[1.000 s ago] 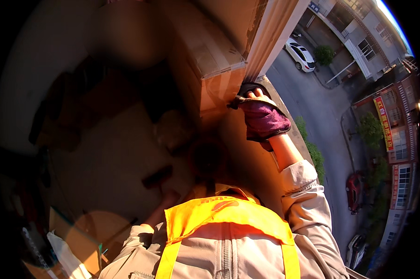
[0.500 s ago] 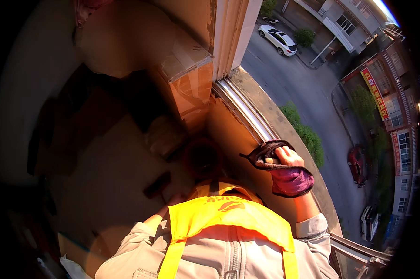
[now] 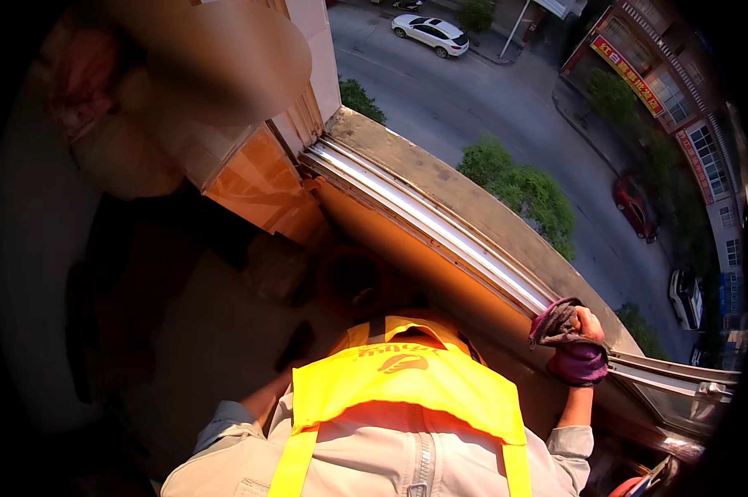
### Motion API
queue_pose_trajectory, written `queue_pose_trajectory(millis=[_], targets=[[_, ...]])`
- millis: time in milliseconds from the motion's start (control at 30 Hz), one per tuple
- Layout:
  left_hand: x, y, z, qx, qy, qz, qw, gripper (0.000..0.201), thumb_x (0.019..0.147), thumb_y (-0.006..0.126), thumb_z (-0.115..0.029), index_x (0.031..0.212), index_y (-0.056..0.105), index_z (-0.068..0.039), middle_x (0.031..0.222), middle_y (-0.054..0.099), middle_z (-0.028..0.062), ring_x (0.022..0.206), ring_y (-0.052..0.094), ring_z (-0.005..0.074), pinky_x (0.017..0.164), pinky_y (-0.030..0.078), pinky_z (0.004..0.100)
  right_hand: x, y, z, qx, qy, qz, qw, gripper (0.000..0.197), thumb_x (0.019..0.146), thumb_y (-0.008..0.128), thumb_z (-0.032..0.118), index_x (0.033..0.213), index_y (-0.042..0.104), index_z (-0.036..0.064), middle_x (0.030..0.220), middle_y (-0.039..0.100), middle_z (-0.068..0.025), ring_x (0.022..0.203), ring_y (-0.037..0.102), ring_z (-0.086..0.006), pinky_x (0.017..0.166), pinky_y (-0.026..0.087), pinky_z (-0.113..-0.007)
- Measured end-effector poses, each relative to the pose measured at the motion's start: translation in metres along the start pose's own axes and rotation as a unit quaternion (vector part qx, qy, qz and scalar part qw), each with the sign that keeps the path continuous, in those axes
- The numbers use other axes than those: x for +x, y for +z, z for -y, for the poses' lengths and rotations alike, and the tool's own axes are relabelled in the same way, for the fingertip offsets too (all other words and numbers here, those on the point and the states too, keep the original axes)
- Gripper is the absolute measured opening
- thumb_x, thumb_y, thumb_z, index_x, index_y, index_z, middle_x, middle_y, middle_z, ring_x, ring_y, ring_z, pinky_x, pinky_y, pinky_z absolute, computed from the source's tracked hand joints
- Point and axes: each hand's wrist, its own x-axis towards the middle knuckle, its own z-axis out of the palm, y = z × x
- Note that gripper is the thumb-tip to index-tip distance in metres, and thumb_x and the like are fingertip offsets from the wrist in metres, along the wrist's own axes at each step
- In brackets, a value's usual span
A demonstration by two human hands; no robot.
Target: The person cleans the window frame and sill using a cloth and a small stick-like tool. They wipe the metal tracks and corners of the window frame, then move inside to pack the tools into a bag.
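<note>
My right hand (image 3: pixel 589 325) is closed round a bunched, dark purple cloth (image 3: pixel 556 323), part of which drapes over the wrist. The cloth presses on the silvery window track (image 3: pixel 440 234), towards the track's right part. At lower left, my left hand is in deep shadow by the edge of my yellow apron (image 3: pixel 407 385), its fingers hard to see. Beside it shows a dark, flat-headed tool (image 3: pixel 297 344), which moves along with that hand; its exact kind is too dark to tell.
Outside the track runs a concrete ledge (image 3: pixel 490 207), high above a street (image 3: pixel 440 108) with parked cars and trees. A sliding window sash (image 3: pixel 672 398) stands at right. A taped cardboard box (image 3: pixel 258 178) is at the track's far end; a dark round bucket (image 3: pixel 353 277) sits in shadow below.
My right hand has slid the cloth right and nearer along the track, exposing more of the track. My view has turned, shifting the box and street left. The left hand's tool stays by my apron.
</note>
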Motion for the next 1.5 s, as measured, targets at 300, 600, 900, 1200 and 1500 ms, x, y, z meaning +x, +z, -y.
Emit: queue_pose_trajectory(millis=[300, 600, 900, 1200, 1500], targets=[[0.065, 0.004, -0.020, 0.023, 0.036, -0.044, 0.998, 0.030, 0.086, 0.064, -0.019, 0.112, 0.065, -0.004, 0.099, 0.068, 0.0124, 0.088, 0.063, 0.0226, 0.080, 0.052, 0.0398, 0.053, 0.036, 0.110, -0.031, -0.172, 0.106, 0.979, 0.039, 0.069, 0.070, 0.018, 0.101, 0.055, 0.0010, 0.088, 0.062, -0.0191, 0.088, 0.061, -0.0372, 0.075, 0.050, -0.043], [0.049, 0.031, -0.018, 0.074, 0.033, -0.060, 0.995, 0.034, 0.090, 0.061, -0.024, 0.120, 0.061, -0.008, 0.104, 0.067, 0.0120, 0.091, 0.064, 0.0253, 0.079, 0.053, 0.0402, 0.112, 0.135, 0.234, -0.059, -0.232, 0.029, 0.971, 0.046, 0.071, 0.070, 0.037, 0.097, 0.059, 0.0012, 0.086, 0.066, -0.0117, 0.082, 0.061, -0.0297, 0.073, 0.048, -0.040], [0.013, 0.031, -0.002, 0.006, 0.007, -0.085, 0.996, 0.038, 0.090, 0.061, -0.027, 0.123, 0.058, -0.009, 0.108, 0.066, 0.0115, 0.093, 0.063, 0.0241, 0.079, 0.052, 0.0391, 0.188, 0.214, 0.345, -0.019, -0.225, 0.082, 0.971, 0.018, 0.087, 0.058, 0.018, 0.095, 0.053, 0.0028, 0.089, 0.066, -0.0185, 0.089, 0.063, -0.0369, 0.077, 0.049, -0.046], [0.003, 0.017, 0.007, -0.040, 0.001, -0.104, 0.994, 0.042, 0.091, 0.061, -0.029, 0.127, 0.055, -0.010, 0.111, 0.064, 0.0109, 0.095, 0.062, 0.0229, 0.079, 0.052, 0.0379, 0.198, 0.235, 0.383, 0.143, -0.091, 0.044, 0.984, 0.025, 0.081, 0.059, 0.012, 0.105, 0.058, 0.0057, 0.095, 0.067, -0.0189, 0.097, 0.063, -0.0379, 0.080, 0.048, -0.047], [-0.034, -0.024, -0.128, -0.361, 0.099, -0.112, 0.921, 0.045, 0.091, 0.061, -0.032, 0.131, 0.052, -0.012, 0.115, 0.063, 0.0104, 0.097, 0.062, 0.0217, 0.079, 0.052, 0.0368, 0.180, 0.142, 0.316, 0.738, -0.067, -0.026, 0.670, 0.027, 0.083, 0.047, -0.004, 0.109, 0.056, -0.0015, 0.100, 0.060, -0.0033, 0.092, 0.053, -0.0115, 0.085, 0.043, -0.024]])
